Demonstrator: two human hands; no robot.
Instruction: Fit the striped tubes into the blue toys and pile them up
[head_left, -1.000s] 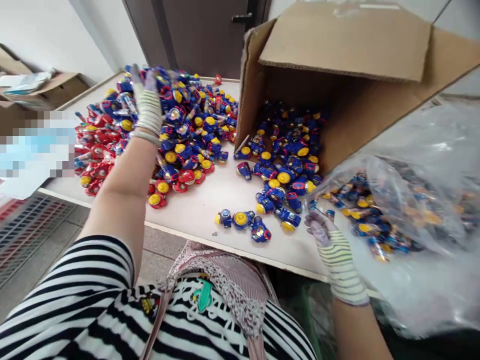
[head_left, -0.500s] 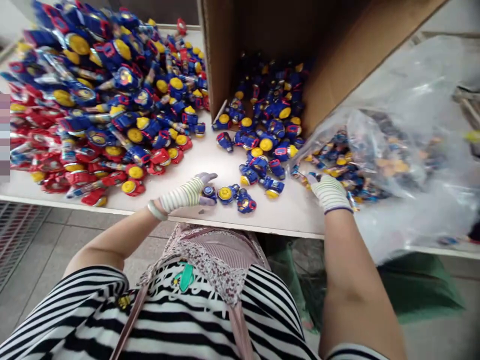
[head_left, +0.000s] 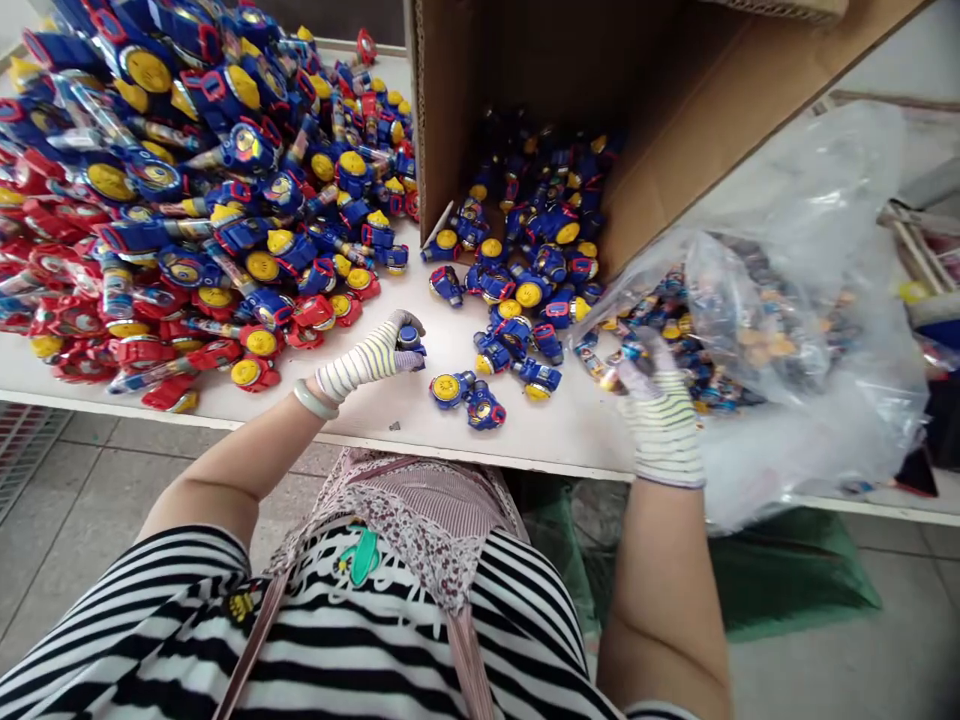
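Note:
My left hand (head_left: 367,358), in a striped glove with grey fingertips, is pinched around a blue toy watch-like piece (head_left: 410,342) just above the white table. Right of it lie a blue toy with a round yellow face (head_left: 445,390) and another blue toy (head_left: 485,408) with a red edge. My right hand (head_left: 661,410), gloved the same way and slightly blurred, is at the mouth of a clear plastic bag (head_left: 847,220). Its thumb and fingers close on a small, colourfully printed tube (head_left: 634,351). More such tubes (head_left: 598,366) lie beside it and inside the bag.
A large heap of blue and red toys (head_left: 187,230), some with printed tubes attached, covers the left of the table. An open cardboard box (head_left: 660,190) lies at the back, blue toys (head_left: 551,215) spilling from it. The table's front edge (head_left: 525,464) runs near my apron.
My left hand has lifted a blue toy from the row and moved it slightly back. My right hand has turned and drawn a little towards me at the bag's mouth.

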